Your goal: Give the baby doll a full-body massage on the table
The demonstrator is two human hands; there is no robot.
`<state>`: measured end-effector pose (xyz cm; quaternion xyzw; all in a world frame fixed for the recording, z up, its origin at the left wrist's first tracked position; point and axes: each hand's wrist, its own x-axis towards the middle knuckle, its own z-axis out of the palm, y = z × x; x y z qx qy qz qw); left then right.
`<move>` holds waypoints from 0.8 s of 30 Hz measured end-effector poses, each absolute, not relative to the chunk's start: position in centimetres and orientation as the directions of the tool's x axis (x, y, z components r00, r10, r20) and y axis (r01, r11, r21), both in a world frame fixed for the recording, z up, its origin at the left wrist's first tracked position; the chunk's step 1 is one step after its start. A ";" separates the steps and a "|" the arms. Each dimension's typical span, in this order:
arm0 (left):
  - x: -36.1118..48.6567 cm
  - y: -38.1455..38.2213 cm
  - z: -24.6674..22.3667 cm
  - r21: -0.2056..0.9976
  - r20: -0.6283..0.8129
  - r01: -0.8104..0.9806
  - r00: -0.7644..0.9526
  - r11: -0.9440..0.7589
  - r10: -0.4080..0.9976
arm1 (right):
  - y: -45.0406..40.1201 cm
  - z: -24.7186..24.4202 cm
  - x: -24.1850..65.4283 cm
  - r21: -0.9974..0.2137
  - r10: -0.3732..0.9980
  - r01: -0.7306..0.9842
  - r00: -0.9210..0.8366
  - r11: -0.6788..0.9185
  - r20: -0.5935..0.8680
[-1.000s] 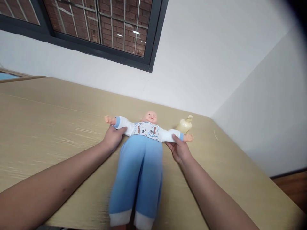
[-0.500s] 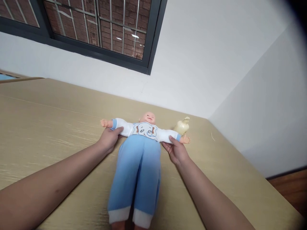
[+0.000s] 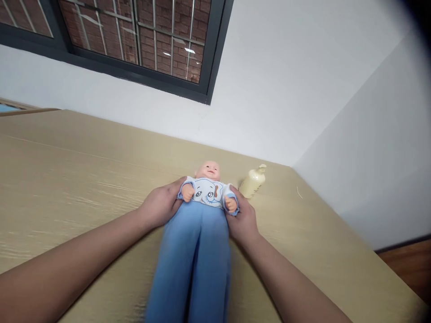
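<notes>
A baby doll [image 3: 198,224] in a white top with an elephant face and blue trousers lies face up, its head away from me. My left hand [image 3: 164,202] is closed round the doll's arm and side on the left. On the other side my right hand [image 3: 243,216] grips the doll's other arm and side. Both doll arms are bent, with the small hands resting over the edges of its chest. My fingers are partly hidden behind the doll.
A cream bottle [image 3: 253,181] stands just beyond my right hand on the wood-toned table [image 3: 84,179]. A thin pale strip [image 3: 299,192] lies farther right. Behind are a white wall [image 3: 269,89] and a dark-framed barred window [image 3: 134,74].
The doll's arms, stretched out sideways before, are now folded in toward its chest. Both my hands have moved inward with them, and the doll has shifted slightly toward me.
</notes>
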<state>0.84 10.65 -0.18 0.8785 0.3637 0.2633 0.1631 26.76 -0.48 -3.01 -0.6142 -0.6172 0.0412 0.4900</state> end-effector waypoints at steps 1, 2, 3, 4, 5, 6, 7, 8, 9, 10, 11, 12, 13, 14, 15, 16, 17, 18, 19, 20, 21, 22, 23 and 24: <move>0.8 10.9 -0.4 0.446 0.351 0.548 0.620 -0.708 0.702 | -0.5 -3.1 26.9 -0.592 0.802 0.759 0.162 0.271 0.575; 0.8 11.1 -0.8 0.415 0.367 0.543 0.635 -0.730 0.680 | -0.5 -3.1 27.0 -0.535 0.807 0.791 0.092 0.297 0.583; 0.8 11.3 -1.1 0.386 0.386 0.537 0.645 -0.750 0.660 | -0.5 -3.0 27.2 -0.487 0.813 0.815 0.033 0.315 0.581; 0.8 11.5 -1.3 0.364 0.402 0.531 0.652 -0.766 0.643 | -0.5 -2.8 27.3 -0.448 0.821 0.832 -0.015 0.327 0.571; 0.8 11.6 -1.5 0.349 0.412 0.526 0.657 -0.776 0.631 | -0.4 -2.6 27.5 -0.417 0.830 0.844 -0.055 0.336 0.556; 0.9 11.7 -1.6 0.341 0.415 0.523 0.662 -0.781 0.624 | -0.4 -2.5 27.6 -0.392 0.836 0.854 -0.085 0.341 0.542; 1.0 11.7 -1.6 0.339 0.414 0.521 0.665 -0.784 0.621 | -0.3 -2.3 27.7 -0.372 0.841 0.862 -0.109 0.346 0.530; 1.0 11.7 -1.5 0.340 0.410 0.518 0.669 -0.785 0.620 | -0.3 -2.3 27.8 -0.357 0.843 0.867 -0.123 0.348 0.524; 1.1 11.6 -1.4 0.343 0.408 0.515 0.671 -0.785 0.619 | -0.3 -2.3 27.8 -0.350 0.842 0.869 -0.129 0.351 0.524; 1.1 11.5 -1.1 0.350 0.407 0.511 0.672 -0.785 0.619 | -0.2 -2.3 27.9 -0.352 0.838 0.868 -0.125 0.352 0.531; 1.1 11.3 -0.9 0.361 0.405 0.508 0.670 -0.782 0.622 | -0.2 -2.4 27.9 -0.363 0.833 0.864 -0.108 0.348 0.543; 1.0 11.2 -0.7 0.378 0.400 0.510 0.663 -0.773 0.633 | -0.2 -2.6 27.9 -0.382 0.828 0.859 -0.081 0.340 0.554; 0.9 11.1 -0.5 0.401 0.391 0.520 0.647 -0.754 0.654 | -0.2 -2.6 27.9 -0.407 0.824 0.853 -0.046 0.326 0.564; 0.8 11.0 -0.3 0.427 0.383 0.538 0.620 -0.726 0.685 | -0.2 -2.7 28.0 -0.435 0.821 0.847 -0.004 0.307 0.571; 0.6 11.1 -0.2 0.454 0.374 0.565 0.580 -0.689 0.723 | -0.2 -2.7 28.0 -0.464 0.818 0.839 0.042 0.283 0.573; 0.5 11.2 -0.2 0.480 0.358 0.602 0.530 -0.638 0.769 | -0.2 -2.6 28.1 -0.498 0.816 0.829 0.092 0.255 0.571; 0.3 11.4 -0.3 0.509 0.332 0.641 0.469 -0.574 0.818 | -0.2 -2.5 28.3 -0.533 0.812 0.815 0.144 0.227 0.565; 0.1 11.7 -0.4 0.542 0.297 0.675 0.404 -0.501 0.865 | -0.2 -2.4 28.5 -0.569 0.807 0.798 0.196 0.200 0.557; 0.0 12.1 -0.6 0.581 0.261 0.692 0.340 -0.428 0.904 | -0.2 -2.3 28.8 -0.607 0.801 0.776 0.248 0.173 0.545; -0.1 12.5 -0.8 0.628 0.231 0.688 0.280 -0.362 0.932 | -0.2 -2.3 29.2 -0.647 0.798 0.749 0.296 0.147 0.525; -0.1 12.9 -1.0 0.690 0.209 0.655 0.228 -0.308 0.951 | -0.1 -2.4 29.6 -0.689 0.798 0.714 0.341 0.124 0.497; 0.0 13.2 -1.2 0.769 0.191 0.582 0.184 -0.264 0.964 | 0.0 -2.6 30.0 -0.734 0.802 0.671 0.379 0.105 0.462; 0.1 13.5 -1.4 0.861 0.170 0.459 0.146 -0.219 0.975 | 0.2 -2.8 30.4 -0.781 0.808 0.617 0.411 0.094 0.422; 0.3 13.6 -1.6 0.943 0.131 0.291 0.120 -0.161 0.984 | 0.4 -3.2 30.8 -0.832 0.814 0.547 0.439 0.094 0.381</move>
